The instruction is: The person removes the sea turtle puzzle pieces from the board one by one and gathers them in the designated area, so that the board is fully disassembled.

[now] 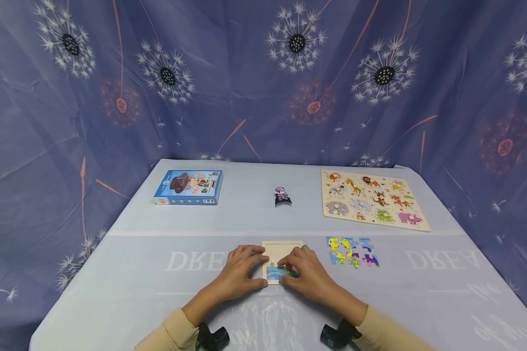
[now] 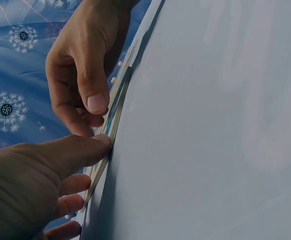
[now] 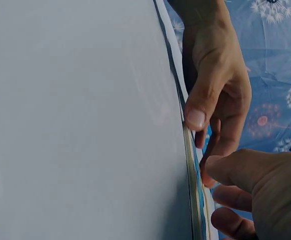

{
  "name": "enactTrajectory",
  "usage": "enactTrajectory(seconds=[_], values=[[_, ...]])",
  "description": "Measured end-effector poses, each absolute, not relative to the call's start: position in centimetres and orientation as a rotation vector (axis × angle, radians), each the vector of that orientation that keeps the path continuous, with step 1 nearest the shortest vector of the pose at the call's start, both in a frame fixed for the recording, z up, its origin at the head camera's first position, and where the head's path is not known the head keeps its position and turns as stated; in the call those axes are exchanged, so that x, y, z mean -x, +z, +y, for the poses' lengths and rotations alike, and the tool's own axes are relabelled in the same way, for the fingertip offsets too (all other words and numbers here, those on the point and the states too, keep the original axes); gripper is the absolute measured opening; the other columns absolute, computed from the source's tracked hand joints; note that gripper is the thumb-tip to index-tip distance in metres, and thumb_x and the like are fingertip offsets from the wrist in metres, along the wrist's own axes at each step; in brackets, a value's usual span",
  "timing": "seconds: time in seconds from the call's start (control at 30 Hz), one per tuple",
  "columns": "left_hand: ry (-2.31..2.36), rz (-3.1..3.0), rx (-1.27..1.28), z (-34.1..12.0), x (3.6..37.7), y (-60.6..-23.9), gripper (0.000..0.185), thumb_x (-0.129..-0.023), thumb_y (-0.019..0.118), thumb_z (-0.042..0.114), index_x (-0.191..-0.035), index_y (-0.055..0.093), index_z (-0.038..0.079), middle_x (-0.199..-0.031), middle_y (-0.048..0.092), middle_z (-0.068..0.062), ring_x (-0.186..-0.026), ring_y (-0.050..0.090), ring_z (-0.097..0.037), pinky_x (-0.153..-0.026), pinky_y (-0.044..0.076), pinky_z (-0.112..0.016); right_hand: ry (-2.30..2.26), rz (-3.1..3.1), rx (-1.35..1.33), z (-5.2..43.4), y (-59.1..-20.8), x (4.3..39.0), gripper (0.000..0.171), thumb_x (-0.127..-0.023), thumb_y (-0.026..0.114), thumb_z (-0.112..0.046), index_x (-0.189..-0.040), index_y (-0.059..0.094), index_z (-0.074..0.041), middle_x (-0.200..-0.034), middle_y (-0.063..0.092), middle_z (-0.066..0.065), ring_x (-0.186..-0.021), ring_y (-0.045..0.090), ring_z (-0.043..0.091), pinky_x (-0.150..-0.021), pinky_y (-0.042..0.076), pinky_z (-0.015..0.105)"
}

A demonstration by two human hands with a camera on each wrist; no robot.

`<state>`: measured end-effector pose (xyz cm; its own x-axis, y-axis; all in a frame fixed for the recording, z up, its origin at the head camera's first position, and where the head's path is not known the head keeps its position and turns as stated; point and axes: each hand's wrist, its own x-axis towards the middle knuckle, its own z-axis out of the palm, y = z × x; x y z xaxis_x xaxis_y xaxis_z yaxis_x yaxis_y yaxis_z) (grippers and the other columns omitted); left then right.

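A small wooden puzzle tray (image 1: 283,242) lies in front of me, with joined blue jigsaw pieces (image 1: 273,273) along its near side. My left hand (image 1: 241,270) grips the tray's left side, thumb at the near corner and fingers along the edge; the left wrist view shows that thumb (image 2: 98,145) on the rim. Over the tray's right half is my right hand (image 1: 306,273), its bent fingers and thumb at the pieces. The hand covers part of them, so whether it pinches one is hidden. Loose jigsaw pieces (image 1: 353,252) in yellow, blue and purple lie to the right.
At the back left is a blue box (image 1: 189,187). A small purple-haired figurine (image 1: 282,196) occupies the back middle. On the back right lies a wooden animal puzzle board (image 1: 373,200). Dandelion-patterned cloth (image 1: 246,73) hangs behind the white-covered table (image 1: 127,273).
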<state>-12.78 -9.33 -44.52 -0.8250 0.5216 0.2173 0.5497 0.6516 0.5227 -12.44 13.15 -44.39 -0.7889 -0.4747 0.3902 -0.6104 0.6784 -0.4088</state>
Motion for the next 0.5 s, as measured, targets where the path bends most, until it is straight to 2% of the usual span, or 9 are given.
enactTrajectory(seconds=[0.5], values=[[-0.935,-2.845,0.904,-9.25,12.56,-44.47,0.048,-0.077,0.075,0.029,-0.12,0.062,0.01,-0.135,0.049,-0.009,-0.126,0.039,-0.032,-0.101,0.026,-0.058,0.667,-2.743,-0.82,12.25,-44.44,12.23,0.031,-0.07,0.08,-0.035,-0.097,0.073,-0.02,-0.081,0.052,-0.008,-0.078,0.037,0.006,-0.074,0.034,0.026]])
